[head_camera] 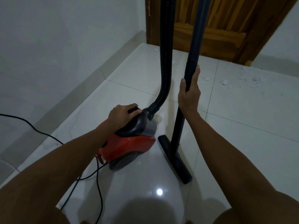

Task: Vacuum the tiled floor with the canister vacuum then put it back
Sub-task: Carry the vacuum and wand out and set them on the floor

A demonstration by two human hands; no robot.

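A red and grey canister vacuum [129, 144] sits on the white tiled floor [242, 126], just left of centre. My left hand [123, 115] grips the dark handle on top of it. A black ribbed hose [165, 62] rises from its front out of the top of the view. My right hand [189, 92] holds the upright black wand [192, 50] with thumb and fingers around the tube. The wand's flat floor nozzle [176, 160] rests on the tiles right of the canister.
A black power cord [48, 135] trails left from the canister's rear and loops near my legs. White walls with a grey skirting stand on the left. A wooden door [210, 21] is ahead. Small white scraps [224, 82] litter the tiles by the door.
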